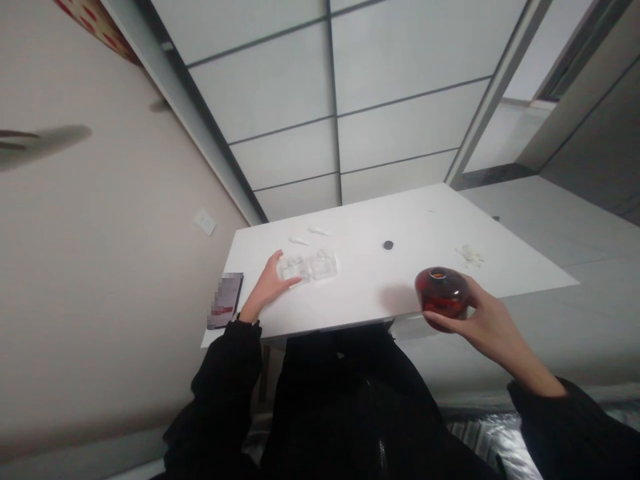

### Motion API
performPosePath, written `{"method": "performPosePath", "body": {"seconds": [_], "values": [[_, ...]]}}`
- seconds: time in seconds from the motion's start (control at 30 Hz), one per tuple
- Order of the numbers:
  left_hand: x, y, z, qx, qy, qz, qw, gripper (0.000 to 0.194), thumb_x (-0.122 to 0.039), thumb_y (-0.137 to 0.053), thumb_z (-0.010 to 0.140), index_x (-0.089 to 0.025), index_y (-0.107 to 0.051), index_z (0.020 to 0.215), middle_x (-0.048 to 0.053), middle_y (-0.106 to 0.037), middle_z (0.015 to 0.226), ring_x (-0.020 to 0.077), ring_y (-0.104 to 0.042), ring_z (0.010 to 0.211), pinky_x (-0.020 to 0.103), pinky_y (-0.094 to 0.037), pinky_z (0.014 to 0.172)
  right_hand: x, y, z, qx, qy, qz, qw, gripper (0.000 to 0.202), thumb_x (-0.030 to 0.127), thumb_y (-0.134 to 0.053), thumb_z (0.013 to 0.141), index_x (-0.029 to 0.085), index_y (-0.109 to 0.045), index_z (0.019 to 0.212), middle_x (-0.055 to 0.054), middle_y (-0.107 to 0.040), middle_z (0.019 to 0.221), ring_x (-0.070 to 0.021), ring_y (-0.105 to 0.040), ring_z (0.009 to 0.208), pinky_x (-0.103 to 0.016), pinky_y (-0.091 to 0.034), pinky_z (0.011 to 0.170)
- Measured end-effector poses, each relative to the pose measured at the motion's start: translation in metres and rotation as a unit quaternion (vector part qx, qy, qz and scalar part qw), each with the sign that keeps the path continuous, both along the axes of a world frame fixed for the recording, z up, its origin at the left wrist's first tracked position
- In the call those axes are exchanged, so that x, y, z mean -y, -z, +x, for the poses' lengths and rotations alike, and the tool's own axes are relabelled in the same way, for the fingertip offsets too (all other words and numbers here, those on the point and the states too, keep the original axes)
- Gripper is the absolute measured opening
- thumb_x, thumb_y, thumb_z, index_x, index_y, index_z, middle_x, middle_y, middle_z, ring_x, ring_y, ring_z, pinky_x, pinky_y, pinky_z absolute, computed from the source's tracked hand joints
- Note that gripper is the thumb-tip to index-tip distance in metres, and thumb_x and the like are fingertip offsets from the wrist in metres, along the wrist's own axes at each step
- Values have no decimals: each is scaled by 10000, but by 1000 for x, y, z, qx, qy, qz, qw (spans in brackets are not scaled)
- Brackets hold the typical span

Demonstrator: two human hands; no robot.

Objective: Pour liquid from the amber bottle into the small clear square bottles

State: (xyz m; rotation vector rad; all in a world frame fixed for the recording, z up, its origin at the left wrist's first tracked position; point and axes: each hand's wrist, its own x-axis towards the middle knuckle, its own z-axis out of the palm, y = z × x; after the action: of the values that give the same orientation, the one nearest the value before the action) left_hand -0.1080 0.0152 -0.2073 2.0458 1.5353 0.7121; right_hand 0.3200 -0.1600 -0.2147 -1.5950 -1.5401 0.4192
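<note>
My right hand point(487, 325) is wrapped round a dark red glass bottle point(443, 303) with a small round open mouth. The bottle is held up by the table's near edge, on the right. On the left, my left hand point(265, 288) has its thumb and fingers round the left one of two small clear containers point(294, 269). The other clear container point(324, 265) stands right beside it on the white table point(360, 287). A small round dark cap point(389, 245) lies between the hands, farther back. Behind the containers lie two thin whitish pieces point(319, 231), too small to name.
A phone-like device point(225, 300) lies at the table's left edge by the wall. Toward the right edge sits a crumpled pale bit point(470, 255). White panelled sliding doors point(295, 87) stand behind the table. Below is my lap in black clothing.
</note>
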Motion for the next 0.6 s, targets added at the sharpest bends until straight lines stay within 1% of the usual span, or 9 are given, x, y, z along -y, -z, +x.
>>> {"method": "performPosePath", "body": {"seconds": [0.03, 0.07, 0.13, 0.17, 0.23, 0.33, 0.43, 0.5, 0.6], "values": [[-2, -6, 2, -21, 12, 16, 1000, 882, -387, -897, 855, -168, -451, 1583, 225, -446, 1699, 393, -438, 1590, 616, -352, 1319, 0, 1, 2, 6, 2, 9, 1000, 783, 687, -846, 757, 224, -658, 1360, -130, -808, 1150, -370, -790, 1010, -523, -656, 879], [-3, -12, 7, -40, 28, 30, 998, 929, -388, -909, 833, -173, -427, 1598, 225, -406, 1733, 388, -375, 1634, 600, -292, 1353, 0, 2, 3, 13, 3, 15, 1000, 776, 687, -844, 762, 223, -662, 1356, -133, -810, 1154, -376, -790, 1021, -527, -655, 891], [-7, -21, 22, -74, 68, 51, 994, 873, -384, -888, 851, -196, -453, 1585, 195, -421, 1741, 359, -338, 1662, 563, -250, 1377, -2, 1, 3, 19, 5, 17, 1000, 769, 682, -841, 770, 216, -667, 1356, -137, -812, 1161, -378, -792, 1039, -530, -653, 919], [-8, -23, 31, -88, 87, 58, 991, 823, -370, -876, 863, -199, -483, 1565, 184, -456, 1724, 349, -344, 1662, 548, -252, 1379, -2, 1, 2, 18, 4, 13, 1000, 769, 676, -839, 775, 210, -667, 1362, -139, -812, 1168, -376, -793, 1050, -525, -653, 931], [-9, -25, 51, -110, 113, 69, 985, 743, -319, -863, 877, -180, -532, 1528, 193, -514, 1683, 351, -364, 1654, 543, -270, 1374, -4, -1, 0, 13, 1, 2, 1000, 773, 661, -834, 789, 200, -659, 1385, -149, -804, 1222, -373, -787, 1104, -513, -650, 960], [-3, -22, 74, -127, 131, 77, 980, 627, -228, -825, 901, -142, -581, 1473, 225, -584, 1613, 368, -406, 1631, 570, -295, 1362, -6, -3, -2, 5, -3, -8, 1000, 832, 661, -828, 809, 199, -609, 1465, -173, -755, 1367, -373, -757, 1215, -508, -633, 1024], [12, -15, 88, -119, 151, 78, 978, 554, -199, -786, 932, -161, -595, 1451, 200, -622, 1580, 351, -432, 1619, 584, -297, 1364, -7, -3, -3, 11, -8, -18, 1000, 928, 703, -802, 833, 207, -509, 1561, -185, -722, 1411, -368, -747, 1237, -523, -625, 1054], [26, -9, 93, -101, 165, 73, 978, 570, -229, -783, 946, -188, -574, 1475, 181, -611, 1594, 339, -452, 1608, 585, -322, 1357, -8, 0, -2, 21, -5, -4, 1000, 963, 738, -783, 840, 208, -454, 1573, -200, -699, 1409, -365, -752, 1216, -517, -643, 1022], [46, 2, 99, -60, 177, 58, 981, 646, -283, -817, 932, -222, -531, 1509, 171, -580, 1613, 326, -498, 1576, 558, -403, 1324, -10, 9, -3, 46, 2, 46, 998, 970, 772, -779, 825, 201, -414, 1519, -215, -657, 1372, -368, -757, 1184, -509, -670, 955]]}}
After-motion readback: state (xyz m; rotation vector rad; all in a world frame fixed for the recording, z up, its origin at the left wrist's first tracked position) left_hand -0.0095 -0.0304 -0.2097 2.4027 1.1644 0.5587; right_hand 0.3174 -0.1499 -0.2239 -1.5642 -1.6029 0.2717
